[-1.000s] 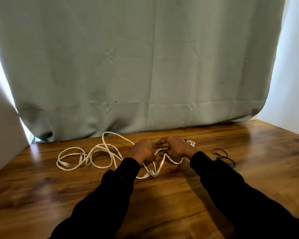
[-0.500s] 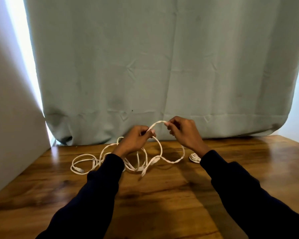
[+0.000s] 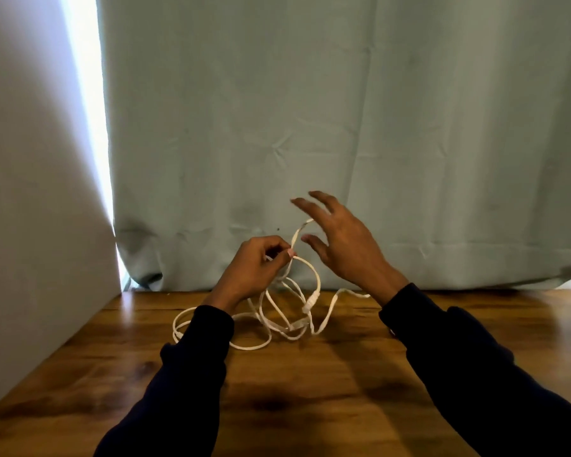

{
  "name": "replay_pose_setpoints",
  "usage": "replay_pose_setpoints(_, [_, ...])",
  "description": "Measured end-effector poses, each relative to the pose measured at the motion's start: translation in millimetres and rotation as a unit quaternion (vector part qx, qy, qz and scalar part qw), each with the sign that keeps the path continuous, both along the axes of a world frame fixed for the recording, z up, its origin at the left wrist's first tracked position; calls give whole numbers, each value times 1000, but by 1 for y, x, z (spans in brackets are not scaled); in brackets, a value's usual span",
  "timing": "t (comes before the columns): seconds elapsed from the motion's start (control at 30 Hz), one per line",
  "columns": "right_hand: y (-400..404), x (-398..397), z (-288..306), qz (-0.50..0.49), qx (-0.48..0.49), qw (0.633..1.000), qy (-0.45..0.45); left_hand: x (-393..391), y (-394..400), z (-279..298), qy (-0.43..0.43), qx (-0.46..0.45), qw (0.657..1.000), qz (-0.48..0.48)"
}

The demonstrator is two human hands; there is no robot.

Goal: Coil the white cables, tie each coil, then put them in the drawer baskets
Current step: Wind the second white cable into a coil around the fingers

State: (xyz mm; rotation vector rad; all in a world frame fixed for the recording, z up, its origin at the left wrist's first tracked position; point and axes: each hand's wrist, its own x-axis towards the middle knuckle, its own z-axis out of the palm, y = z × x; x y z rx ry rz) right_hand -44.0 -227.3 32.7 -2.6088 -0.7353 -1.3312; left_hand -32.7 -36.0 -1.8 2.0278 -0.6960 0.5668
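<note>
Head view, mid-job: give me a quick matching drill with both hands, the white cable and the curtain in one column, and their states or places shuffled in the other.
Things:
1. left hand
2. right hand
3. white cable
4. curtain

States or places:
A. hangs behind the wooden table
B. fingers spread, gripping nothing
C. pinches a raised loop
D. mostly lies in loose, untied loops on the tabletop

Pairs: 1-C, 2-B, 3-D, 4-A
</note>
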Motion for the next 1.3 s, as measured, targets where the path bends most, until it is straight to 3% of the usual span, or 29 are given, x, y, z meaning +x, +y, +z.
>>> replay_pose_setpoints(0.27, [24,17,10,59,-97,992,-58,0,-1,16,-37,-16,992,120])
replay_pose_setpoints(0.33, [26,22,11,50,-98,991,-81,-1,-4,23,24,-80,994,71])
replay_pose_setpoints(0.4, [26,27,14,50,-78,988,-124,-4,-2,28,94,-172,980,-47])
replay_pose_setpoints(0.47, [23,31,19,61,-30,983,-171,-5,3,28,126,-198,965,-119])
replay_pose_setpoints(0.57, [17,34,33,58,89,970,-217,-1,11,22,128,-156,972,-124])
replay_pose_setpoints(0.7, [4,36,57,96,330,925,-164,8,21,16,136,-156,969,-138])
replay_pose_setpoints(0.77, [2,36,60,54,285,948,-128,7,23,16,141,-160,968,-130])
replay_pose_setpoints(0.83, [8,32,53,-40,161,981,-103,6,24,16,135,-150,973,-112])
replay_pose_setpoints(0.9, [16,28,44,-106,57,988,-97,7,23,16,132,-155,974,-96])
replay_pose_setpoints(1.07, [38,11,32,-78,-113,987,-84,7,18,18,148,-232,956,-97])
replay_pose_setpoints(1.17, [42,13,30,-19,-105,993,-46,4,16,22,170,-279,939,-108])
replay_pose_setpoints(1.3, [41,21,32,-3,55,998,-38,-2,12,26,211,-348,894,-186])
